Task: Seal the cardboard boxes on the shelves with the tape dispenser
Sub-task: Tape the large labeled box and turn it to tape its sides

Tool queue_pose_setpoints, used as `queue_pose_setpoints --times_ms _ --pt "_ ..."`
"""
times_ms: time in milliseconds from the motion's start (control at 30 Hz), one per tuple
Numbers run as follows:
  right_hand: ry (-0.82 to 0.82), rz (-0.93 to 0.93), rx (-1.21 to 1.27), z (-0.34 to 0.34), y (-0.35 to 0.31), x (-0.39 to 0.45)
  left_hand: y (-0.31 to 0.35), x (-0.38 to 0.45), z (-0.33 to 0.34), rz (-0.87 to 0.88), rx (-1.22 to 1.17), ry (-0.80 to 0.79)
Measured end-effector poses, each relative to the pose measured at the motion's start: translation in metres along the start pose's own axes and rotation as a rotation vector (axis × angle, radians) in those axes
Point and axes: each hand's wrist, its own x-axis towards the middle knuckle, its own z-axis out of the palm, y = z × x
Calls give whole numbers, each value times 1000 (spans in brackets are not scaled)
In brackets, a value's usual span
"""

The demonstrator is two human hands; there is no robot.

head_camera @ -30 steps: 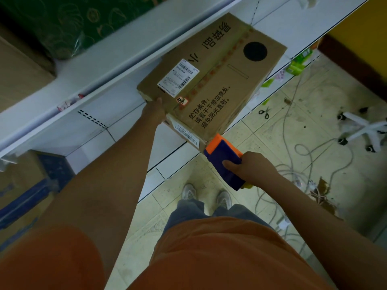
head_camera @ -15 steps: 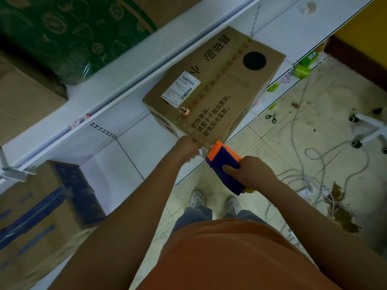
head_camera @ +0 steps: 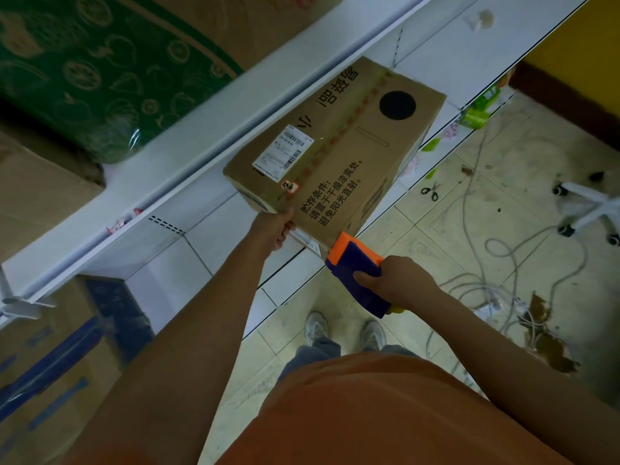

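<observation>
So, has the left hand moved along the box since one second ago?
Yes. The left hand slid along the cardboard box edge, toward the tape dispenser.

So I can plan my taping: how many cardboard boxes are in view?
4: one under the hands, a green-printed one on the shelf above, a plain one far left, a blue-striped one below. Others may be hidden.

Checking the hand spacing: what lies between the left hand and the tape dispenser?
In the head view, only the box's near bottom edge with a white label strip runs between the left hand and the tape dispenser, which the right hand grips.
</observation>
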Motion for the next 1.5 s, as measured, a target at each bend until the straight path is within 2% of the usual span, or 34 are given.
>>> queue_pose_setpoints --times_ms 267,367,433,533,667,800,933,1133,1300,1367,1433,1500 --pt "1 3 -43 -6 -14 2 3 7 -2 3 -4 33" --pt "-7 12 -34 -7 -14 2 2 -1 12 49 277 -19" --pt "-12 17 -26 -7 -15 2 -1 -6 26 68 373 -55" --pt "-25 19 -23 -4 -17 2 -8 -10 44 -40 326 -116" --pt "-7 28 11 0 -14 4 -17 -7 51 27 315 -2" --pt "-17 7 -1 0 6 -4 -16 -3 48 -63 149 -18" --pt "33 -34 -38 3 20 -12 -18 -3 53 -11 200 45" --pt "-20 41 -17 -1 38 -21 -17 -6 55 -29 174 66" --pt "78 105 -118 10 5 7 -27 -10 65 -52 160 7" --pt "78 115 -123 23 1 27 -30 -14 68 6 252 78" --pt "6 179 -170 33 16 37 -26 -12 59 86 410 250" --pt "-22 344 -124 37 39 39 -14 -1 43 93 398 238"
